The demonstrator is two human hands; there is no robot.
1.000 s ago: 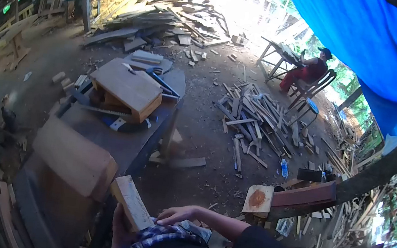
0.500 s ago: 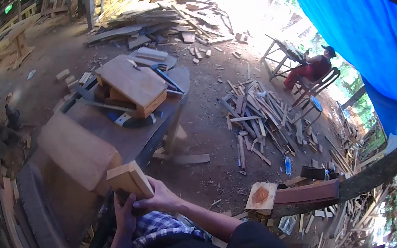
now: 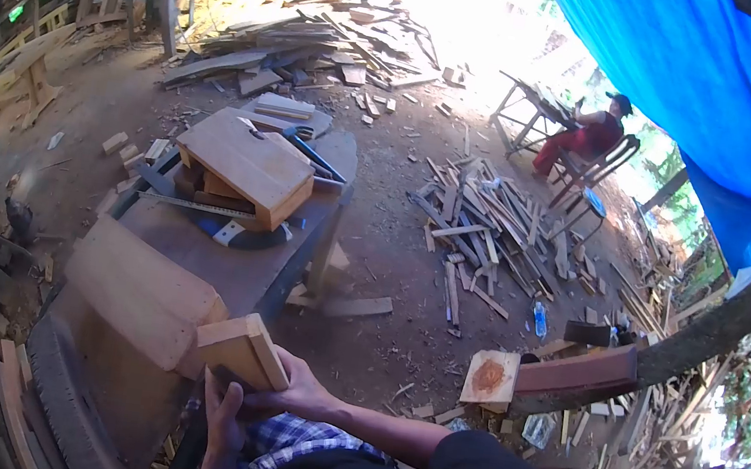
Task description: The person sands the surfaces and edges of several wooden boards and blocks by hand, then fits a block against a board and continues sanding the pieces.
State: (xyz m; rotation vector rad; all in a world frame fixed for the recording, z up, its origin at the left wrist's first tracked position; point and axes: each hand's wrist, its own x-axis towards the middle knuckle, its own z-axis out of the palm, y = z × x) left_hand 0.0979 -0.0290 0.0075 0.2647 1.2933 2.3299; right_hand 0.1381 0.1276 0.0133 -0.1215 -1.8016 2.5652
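A small pale wooden block (image 3: 239, 349) with a raised strip along one side is tilted in front of my body. My right hand (image 3: 305, 391) is closed round its right end. My left hand (image 3: 224, 414) is at its lower side, thumb raised, with fingers partly hidden beneath the wood. Just left of the block, a larger wooden box-like piece (image 3: 145, 290) lies on the dark workbench (image 3: 172, 231). A long toothed saw blade (image 3: 73, 404) runs along the bench's near left edge.
Farther along the bench sit a wooden box (image 3: 248, 161), a handsaw (image 3: 243, 234) and a hammer-like tool (image 3: 315, 153). Scrap wood (image 3: 499, 232) is heaped on the ground to the right. A seated person (image 3: 597, 136) is beyond it, near a blue tarp (image 3: 697, 97).
The wooden block has dropped slightly and turned a little in my hands. My left hand has shifted slightly down and left, and its thumb now stands away from the right hand.
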